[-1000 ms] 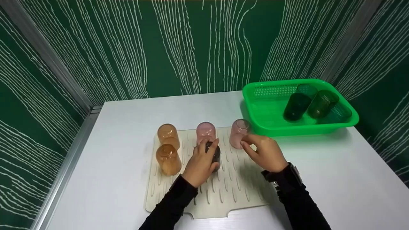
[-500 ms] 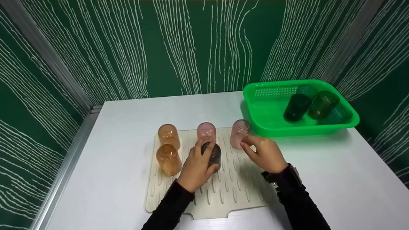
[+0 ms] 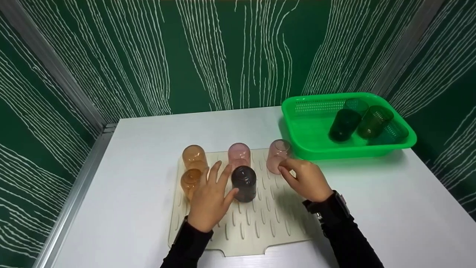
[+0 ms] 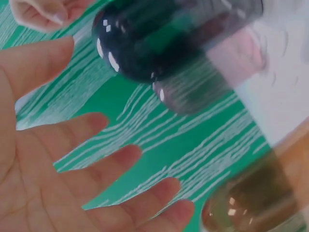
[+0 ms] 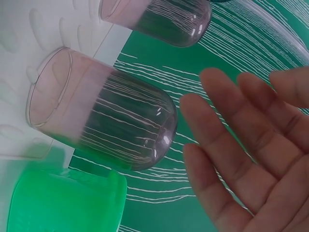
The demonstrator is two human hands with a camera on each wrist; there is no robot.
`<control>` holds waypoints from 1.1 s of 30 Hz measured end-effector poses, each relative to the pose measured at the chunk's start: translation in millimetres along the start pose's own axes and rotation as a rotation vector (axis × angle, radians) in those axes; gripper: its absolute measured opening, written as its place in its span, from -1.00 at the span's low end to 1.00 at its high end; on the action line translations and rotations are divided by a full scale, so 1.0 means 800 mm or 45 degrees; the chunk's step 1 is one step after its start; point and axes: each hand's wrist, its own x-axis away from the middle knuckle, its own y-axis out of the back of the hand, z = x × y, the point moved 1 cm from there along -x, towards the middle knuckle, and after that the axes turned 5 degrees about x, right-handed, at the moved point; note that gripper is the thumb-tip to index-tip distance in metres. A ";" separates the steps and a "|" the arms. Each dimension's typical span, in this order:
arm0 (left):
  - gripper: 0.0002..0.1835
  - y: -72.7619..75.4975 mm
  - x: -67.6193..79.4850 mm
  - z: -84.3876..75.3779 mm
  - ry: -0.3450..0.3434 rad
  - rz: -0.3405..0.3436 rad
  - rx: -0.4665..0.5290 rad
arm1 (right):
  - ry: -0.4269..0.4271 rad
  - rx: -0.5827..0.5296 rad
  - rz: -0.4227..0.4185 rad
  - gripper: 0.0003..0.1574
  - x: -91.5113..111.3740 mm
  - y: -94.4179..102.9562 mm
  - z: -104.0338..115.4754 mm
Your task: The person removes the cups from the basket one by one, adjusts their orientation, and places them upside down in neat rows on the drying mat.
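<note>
My left hand (image 3: pixel 210 199) has its fingers spread, between an upside-down dark grey glass (image 3: pixel 244 184) and the front amber glass (image 3: pixel 189 182), which it partly hides. In the left wrist view the palm and fingers hold nothing, and the dark glass (image 4: pixel 174 34) is apart from them. My right hand (image 3: pixel 306 180) hovers beside the right pink glass (image 3: pixel 277 160). The right wrist view shows its fingers (image 5: pixel 227 140) loosely bent, with a gap to that glass (image 5: pixel 101 111). Another pink glass (image 3: pixel 239 153) stands behind the dark one, and another amber glass (image 3: pixel 194 154) at the back left.
The glasses stand upside down on a ridged cream drying mat (image 3: pixel 256 238) on a white table (image 3: pixel 111 208). At the back right, a green basket (image 3: pixel 308 152) holds a dark glass (image 3: pixel 344 124) and a greenish-looking glass (image 3: pixel 375 121), possibly more. Green patterned walls (image 3: pixel 260 56) surround the table.
My left hand has let go of the dark glass and moved left with its fingers spreading. The dark glass stands on the mat. My right hand has hardly moved.
</note>
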 end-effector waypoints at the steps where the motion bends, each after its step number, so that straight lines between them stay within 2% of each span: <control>1: -0.33 0.002 0.001 0.001 0.010 -0.011 -0.022 | -0.001 0.000 0.002 -0.93 0.000 0.000 0.000; 6: -0.35 0.014 0.003 0.002 0.036 -0.066 -0.063 | 0.003 0.005 0.007 -0.92 -0.002 -0.001 0.001; 10: -0.37 0.021 0.005 0.002 0.031 -0.090 -0.046 | 0.006 -0.025 0.007 -0.93 -0.004 -0.001 -0.001; 20: -0.39 0.025 0.008 0.002 0.055 -0.043 -0.044 | 0.026 -0.041 -0.010 -0.88 -0.013 0.012 -0.013; 26: -0.39 0.021 0.008 0.001 0.084 -0.009 -0.049 | 0.001 -0.021 0.042 -0.79 -0.022 0.034 -0.038; 30: -0.39 0.018 0.007 0.000 0.112 0.024 -0.048 | -0.011 0.013 0.068 -0.72 -0.032 0.048 -0.067; 33: -0.39 0.017 0.008 0.001 0.123 0.041 -0.041 | -0.059 0.041 0.109 -0.60 -0.042 0.058 -0.092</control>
